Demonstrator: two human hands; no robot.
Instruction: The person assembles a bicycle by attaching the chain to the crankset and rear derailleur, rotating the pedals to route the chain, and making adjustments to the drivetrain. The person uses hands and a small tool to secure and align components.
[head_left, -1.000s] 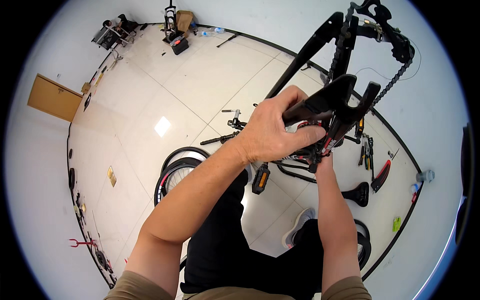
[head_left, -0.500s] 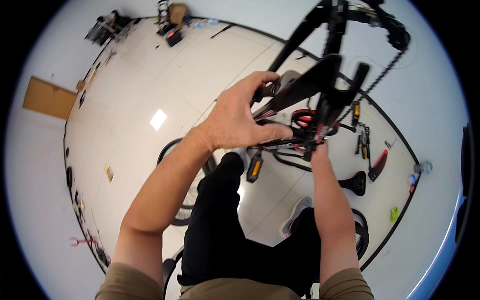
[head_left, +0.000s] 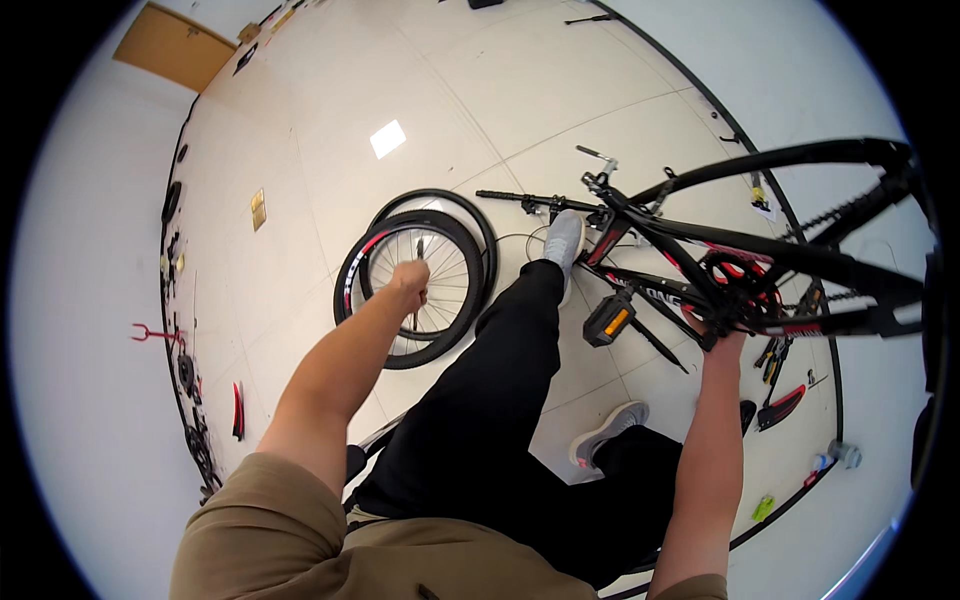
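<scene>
Low and to the right, my right hand (head_left: pixel 699 322) grips the black bicycle frame (head_left: pixel 800 153) from beneath, its fingers partly hidden behind the tubes. The frame lies tilted across the right side, with the chainring, chain and a black pedal with an orange reflector (head_left: pixel 608 318) attached. Handlebars (head_left: pixel 510 197) show at its far left end. My left hand (head_left: pixel 411 284) is closed in a fist over the spoked wheel (head_left: pixel 357 255). Dark, slim ends show above and below this fist, apparently a rod-like thing whose kind I cannot make out.
Behind the spoked wheel lies a second tyre (head_left: pixel 489 240). My grey shoes (head_left: pixel 564 240) are on the tiled floor beside the frame. Tools (head_left: pixel 773 360), a red and black mudguard (head_left: pixel 781 408) and a bottle (head_left: pixel 845 454) lie at the right. Several parts line the left wall.
My left hand has left the frame and moved down-left over the wheel. The frame has swung to the right, still in my right hand. My view has shifted.
</scene>
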